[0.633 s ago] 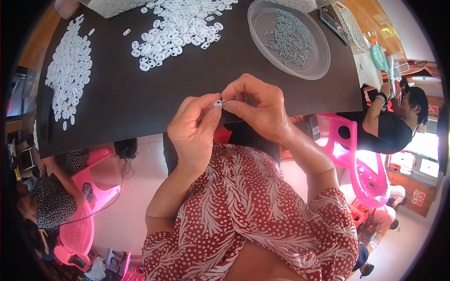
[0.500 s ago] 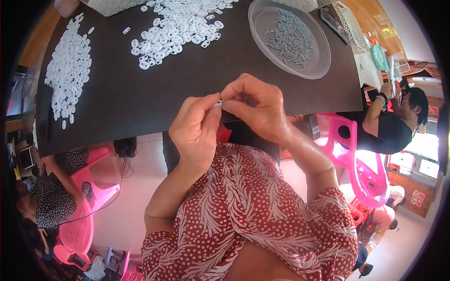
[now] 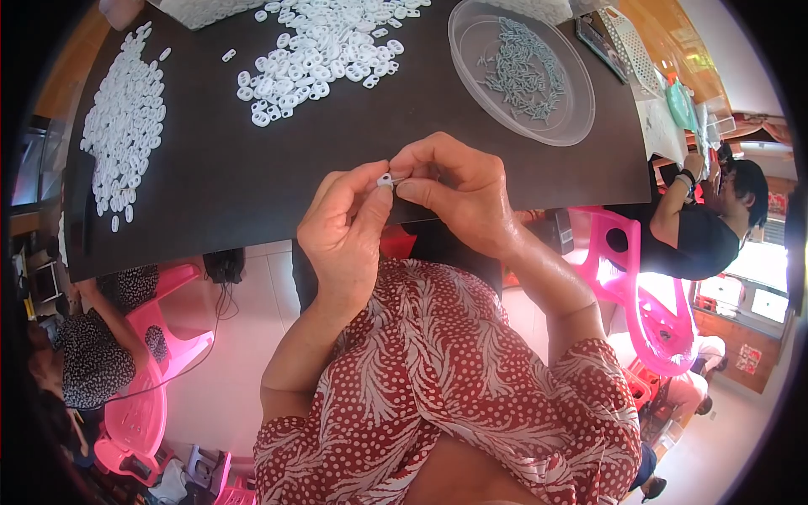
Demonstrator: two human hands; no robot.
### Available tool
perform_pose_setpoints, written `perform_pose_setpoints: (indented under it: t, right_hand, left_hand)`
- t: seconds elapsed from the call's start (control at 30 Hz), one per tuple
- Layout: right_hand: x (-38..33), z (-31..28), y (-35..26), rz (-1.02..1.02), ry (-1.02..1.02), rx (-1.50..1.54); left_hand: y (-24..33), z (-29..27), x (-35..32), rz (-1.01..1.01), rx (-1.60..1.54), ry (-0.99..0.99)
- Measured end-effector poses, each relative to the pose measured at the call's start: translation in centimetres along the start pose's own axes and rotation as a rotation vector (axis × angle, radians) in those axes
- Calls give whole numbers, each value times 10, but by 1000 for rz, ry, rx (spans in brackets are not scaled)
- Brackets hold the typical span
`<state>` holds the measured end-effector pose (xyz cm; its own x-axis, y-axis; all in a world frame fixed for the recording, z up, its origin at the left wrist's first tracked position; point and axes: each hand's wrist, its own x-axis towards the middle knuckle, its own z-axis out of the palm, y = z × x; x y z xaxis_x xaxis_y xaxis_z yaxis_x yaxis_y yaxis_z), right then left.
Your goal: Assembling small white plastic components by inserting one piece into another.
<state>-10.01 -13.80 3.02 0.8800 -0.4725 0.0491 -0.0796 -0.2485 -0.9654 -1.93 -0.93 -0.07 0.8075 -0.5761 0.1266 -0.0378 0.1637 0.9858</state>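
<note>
My left hand (image 3: 347, 225) pinches a small white plastic ring piece (image 3: 385, 179) between thumb and forefinger, just over the near edge of the dark table (image 3: 202, 194). My right hand (image 3: 459, 192) meets it from the right, fingertips closed on the same piece; whether a small metal part is in those fingers I cannot tell. A pile of white ring pieces (image 3: 316, 46) lies at the far middle of the table, and another pile of white pieces (image 3: 122, 122) at the far left. A clear round dish (image 3: 520, 71) with several small grey-green metal parts stands at the far right.
A person in a black shirt (image 3: 699, 240) sits at the right by a pink plastic chair (image 3: 640, 295). Another person in a dotted garment (image 3: 93, 353) sits at the lower left on a pink chair (image 3: 139, 421). A white perforated tray (image 3: 631, 46) lies at the table's far right corner.
Both hands stay pressed together on the white piece; the fingers shifted only slightly.
</note>
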Motion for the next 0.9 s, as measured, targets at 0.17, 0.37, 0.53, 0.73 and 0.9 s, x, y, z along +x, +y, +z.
perform_pose_setpoints:
  t: [0.17, 0.37, 0.53, 0.73, 0.9]
  right_hand:
    - [1, 5, 5, -100, 60, -60]
    - [0, 6, 7, -143, 48, -194]
    - [2, 5, 2, -65, -15, -104]
    - [31, -7, -6, -192, -21, -207]
    - [93, -24, 23, -553, 194, -763]
  left_hand:
    - [-1, -1, -1, 25, 29, -2]
    - [2, 1, -2, 109, 124, 0]
    - [0, -4, -1, 151, 163, -32]
    - [-2, -15, 5, 0, -59, -3]
    - [-1, -17, 10, -32, -190, 26]
